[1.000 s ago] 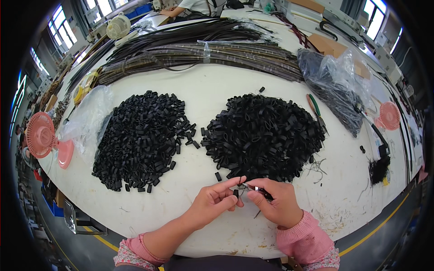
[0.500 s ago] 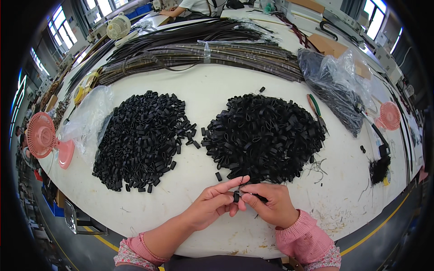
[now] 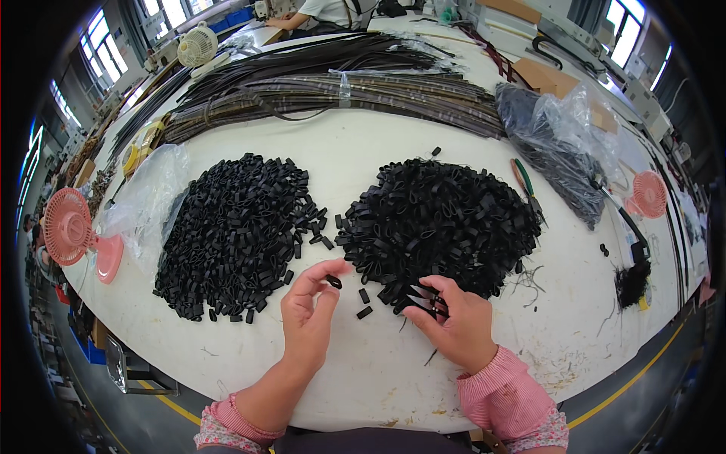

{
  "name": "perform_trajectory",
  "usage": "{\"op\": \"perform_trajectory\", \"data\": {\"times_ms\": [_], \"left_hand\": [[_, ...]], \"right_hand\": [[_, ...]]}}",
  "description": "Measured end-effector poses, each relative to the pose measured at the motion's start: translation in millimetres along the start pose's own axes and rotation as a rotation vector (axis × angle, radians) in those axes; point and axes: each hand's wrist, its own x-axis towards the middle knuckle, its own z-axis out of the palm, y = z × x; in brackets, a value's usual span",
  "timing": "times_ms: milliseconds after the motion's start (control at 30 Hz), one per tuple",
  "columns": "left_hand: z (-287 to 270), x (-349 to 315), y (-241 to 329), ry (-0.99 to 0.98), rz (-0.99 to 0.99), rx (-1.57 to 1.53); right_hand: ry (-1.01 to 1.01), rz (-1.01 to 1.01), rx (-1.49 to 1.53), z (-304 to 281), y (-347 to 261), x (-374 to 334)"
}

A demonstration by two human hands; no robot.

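In my left hand (image 3: 304,321), closed in front of the gap between two heaps, a small black fabric loop (image 3: 333,281) is held between thumb and index finger. My right hand (image 3: 463,324) grips a pair of thread snips (image 3: 427,300), blades apart and pointing left. These are at the near edge of the right heap of black loops (image 3: 446,219), whose loops carry loose thread ends. To the left spreads another heap of black loops (image 3: 234,234), looking more compact. Two single loops lie between my hands, one of them a short black loop (image 3: 364,312).
Bundles of dark strips (image 3: 333,98) lie across the far side. Green-handled scissors (image 3: 522,178) rest right of the right heap, near a plastic bag of dark material (image 3: 552,151). A pink fan (image 3: 72,227) stands at left, beside clear plastic (image 3: 144,200). Another person sits beyond the table.
My hands have drawn apart: the left moved left and away from me, the right stayed near the right heap with the snips. A second loose loop now lies on the table between them.
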Motion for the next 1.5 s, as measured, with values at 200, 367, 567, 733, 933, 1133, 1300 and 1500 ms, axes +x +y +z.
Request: {"op": "perform_trajectory", "data": {"times_ms": [200,367,567,733,933,1133,1300,1500], "left_hand": [[0,-9,-9,-0.016,0.020,0.053],[17,-19,-9,-0.452,-0.410,-0.216],[19,-24,-12,-0.422,-0.505,-0.313],[21,-21,-17,-0.400,-0.533,-0.308],[16,-19,-16,-0.407,-0.546,-0.307],[16,-16,-10,-0.479,-0.573,-0.315],[18,-18,-8,-0.442,-0.470,-0.339],[17,-19,-6,-0.475,-0.395,-0.151]], "right_hand": [[0.037,-0.134,-0.117,12,16,0],[-0.064,0.277,0.469,3,10,-6],[-0.141,0.117,0.499,7,3,-16],[-0.140,-0.223,0.164,7,0,-16],[-0.107,-0.173,0.177,1,12,-13],[0.078,0.007,0.034,-13,6,-1],[-0.077,-0.224,0.017,-19,4,-5],[-0.056,-0.315,-0.093,-12,1,-7]]}}
